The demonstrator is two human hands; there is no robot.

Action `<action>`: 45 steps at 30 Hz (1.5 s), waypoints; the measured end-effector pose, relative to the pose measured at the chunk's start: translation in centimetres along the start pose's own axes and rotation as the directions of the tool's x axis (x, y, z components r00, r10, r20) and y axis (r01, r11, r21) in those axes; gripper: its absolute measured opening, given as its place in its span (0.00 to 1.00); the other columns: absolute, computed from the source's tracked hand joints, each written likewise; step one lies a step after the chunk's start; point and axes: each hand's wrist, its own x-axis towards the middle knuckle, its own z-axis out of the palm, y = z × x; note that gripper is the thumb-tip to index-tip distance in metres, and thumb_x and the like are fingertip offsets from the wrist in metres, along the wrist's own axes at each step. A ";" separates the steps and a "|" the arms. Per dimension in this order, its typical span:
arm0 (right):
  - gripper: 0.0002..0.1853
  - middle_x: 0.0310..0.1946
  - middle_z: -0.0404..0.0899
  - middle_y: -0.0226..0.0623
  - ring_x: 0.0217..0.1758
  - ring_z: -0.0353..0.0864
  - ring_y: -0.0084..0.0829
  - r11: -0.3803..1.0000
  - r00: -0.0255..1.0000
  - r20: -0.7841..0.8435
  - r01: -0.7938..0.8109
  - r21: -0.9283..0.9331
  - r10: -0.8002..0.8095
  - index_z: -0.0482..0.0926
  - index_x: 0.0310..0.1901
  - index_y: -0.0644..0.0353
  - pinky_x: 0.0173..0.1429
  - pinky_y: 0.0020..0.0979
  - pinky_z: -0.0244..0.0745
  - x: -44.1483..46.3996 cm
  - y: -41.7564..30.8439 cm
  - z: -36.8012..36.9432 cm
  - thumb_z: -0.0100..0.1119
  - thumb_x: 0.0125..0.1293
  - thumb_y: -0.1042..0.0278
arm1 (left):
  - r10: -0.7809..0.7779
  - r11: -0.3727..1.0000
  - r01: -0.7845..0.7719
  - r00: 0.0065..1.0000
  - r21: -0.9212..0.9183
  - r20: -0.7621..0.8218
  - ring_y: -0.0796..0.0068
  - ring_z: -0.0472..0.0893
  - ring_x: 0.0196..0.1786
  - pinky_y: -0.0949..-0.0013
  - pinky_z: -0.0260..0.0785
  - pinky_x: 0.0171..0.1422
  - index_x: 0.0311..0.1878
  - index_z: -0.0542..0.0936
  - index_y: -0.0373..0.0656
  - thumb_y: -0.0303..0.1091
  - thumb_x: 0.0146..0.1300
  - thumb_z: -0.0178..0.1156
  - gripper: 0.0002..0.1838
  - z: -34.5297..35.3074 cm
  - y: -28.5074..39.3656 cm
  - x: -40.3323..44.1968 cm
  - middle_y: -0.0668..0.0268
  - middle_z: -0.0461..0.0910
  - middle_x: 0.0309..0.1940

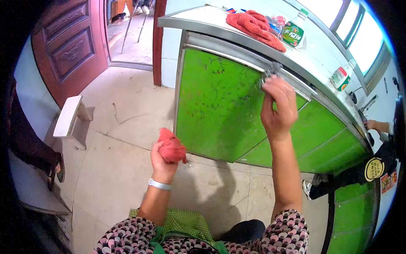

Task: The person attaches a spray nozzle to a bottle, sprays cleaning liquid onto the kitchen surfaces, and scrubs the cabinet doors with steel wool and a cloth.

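My left hand (162, 166), with a pale band on the wrist, is wrapped round a crumpled red cloth (172, 148) over the floor. My right hand (280, 111) is raised at the green cabinet door (211, 114), with fingers pinched on a silvery steel wool scrubber (270, 73). The scrubber is near the door's upper edge, just under the metal strip (237, 57); whether it touches the surface I cannot tell. Dark specks and wet-looking smears mark the upper part of the door.
On the countertop (198, 15) lie a red towel (256, 29), a green-labelled bottle (294, 29) and another bottle (341, 76). A white stool (69, 114) stands left, near the open wooden door (69, 42). Another person's hand (376, 125) is at the far right, a dark-trousered leg (31, 127) at left.
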 end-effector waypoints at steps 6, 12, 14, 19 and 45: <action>0.23 0.47 0.76 0.44 0.50 0.74 0.46 0.963 0.994 0.056 -0.077 -0.258 0.094 0.73 0.49 0.61 0.56 0.43 0.68 -0.6 -0.2 3.1 0.59 0.46 0.82 | -0.023 0.996 0.022 1.000 -0.088 -0.016 0.55 0.76 0.46 0.53 0.68 0.55 0.49 0.71 0.38 0.44 0.57 0.49 0.22 -0.1 2.0 -0.3 0.55 0.77 0.43; 0.16 0.41 0.75 0.45 0.42 0.74 0.43 0.980 0.991 0.131 0.057 -0.190 -0.032 0.73 0.44 0.66 0.47 0.39 0.71 2.2 -1.1 6.7 0.52 0.50 0.81 | -0.118 0.981 0.110 0.992 -0.162 -0.040 0.55 0.77 0.46 0.53 0.68 0.55 0.49 0.72 0.38 0.43 0.56 0.49 0.21 -2.1 1.3 0.4 0.54 0.78 0.43; 0.14 0.41 0.74 0.46 0.43 0.73 0.41 0.987 0.986 0.138 0.108 -0.120 -0.091 0.72 0.42 0.67 0.49 0.37 0.70 3.8 -2.3 9.5 0.52 0.51 0.76 | -0.128 0.982 0.113 0.987 -0.149 -0.096 0.55 0.77 0.46 0.54 0.68 0.55 0.48 0.72 0.38 0.42 0.56 0.49 0.21 -1.7 0.8 0.3 0.54 0.78 0.43; 0.17 0.44 0.75 0.45 0.47 0.74 0.41 0.997 0.977 0.208 0.064 -0.043 -0.053 0.73 0.44 0.67 0.54 0.38 0.69 6.5 -5.4 14.1 0.51 0.50 0.77 | -0.141 0.983 0.122 0.982 -0.139 -0.130 0.58 0.77 0.44 0.55 0.68 0.53 0.48 0.71 0.39 0.40 0.56 0.49 0.19 -0.5 -0.4 -0.3 0.57 0.77 0.41; 0.18 0.46 0.77 0.45 0.46 0.76 0.42 0.990 0.995 0.027 0.089 0.113 -0.093 0.75 0.46 0.66 0.54 0.40 0.70 4.9 -3.5 12.9 0.51 0.50 0.80 | -0.168 0.979 0.154 0.981 -0.136 -0.097 0.59 0.77 0.47 0.59 0.68 0.56 0.49 0.73 0.40 0.40 0.57 0.52 0.19 -1.2 -1.7 -0.7 0.59 0.78 0.44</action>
